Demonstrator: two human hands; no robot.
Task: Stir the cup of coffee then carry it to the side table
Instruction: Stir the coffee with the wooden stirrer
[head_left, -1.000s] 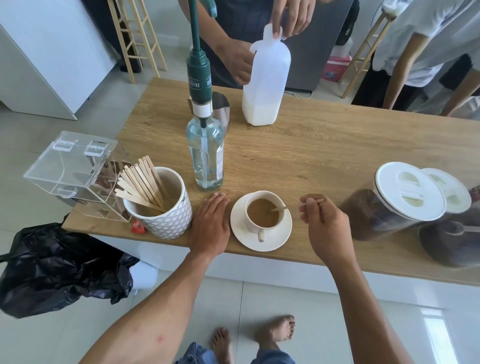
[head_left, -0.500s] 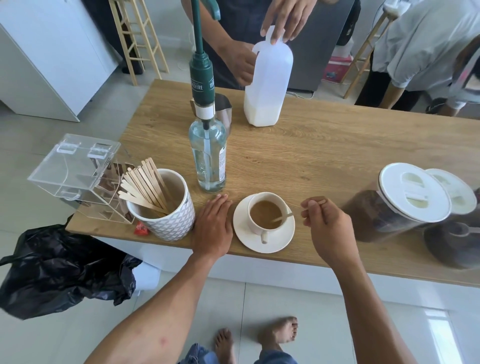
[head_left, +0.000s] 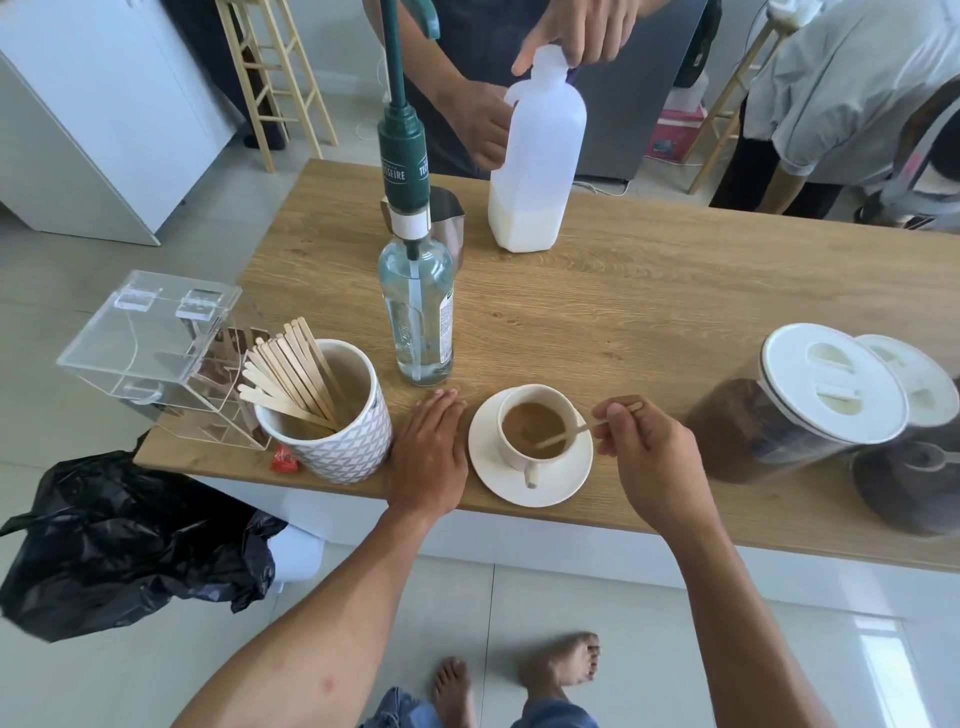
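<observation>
A white cup of milky coffee (head_left: 535, 431) stands on a white saucer (head_left: 558, 486) near the front edge of the wooden table (head_left: 649, 312). My right hand (head_left: 649, 457), just right of the cup, pinches a thin wooden stir stick (head_left: 563, 435) whose lower end dips into the coffee. Flat on the table, my left hand (head_left: 428, 457) rests with straight fingers immediately left of the saucer.
A patterned mug of wooden sticks (head_left: 332, 415) and a clear acrylic box (head_left: 150, 343) sit left. A glass pump bottle (head_left: 415, 312) stands behind my left hand. Another person holds a milk jug (head_left: 535, 156) at the far edge. Two lidded jars (head_left: 810, 405) stand right. A black bag (head_left: 119, 540) lies on the floor.
My right hand has shifted slightly, and the stick's tip has swung through the coffee toward the cup's near side. My left hand stays flat beside the saucer.
</observation>
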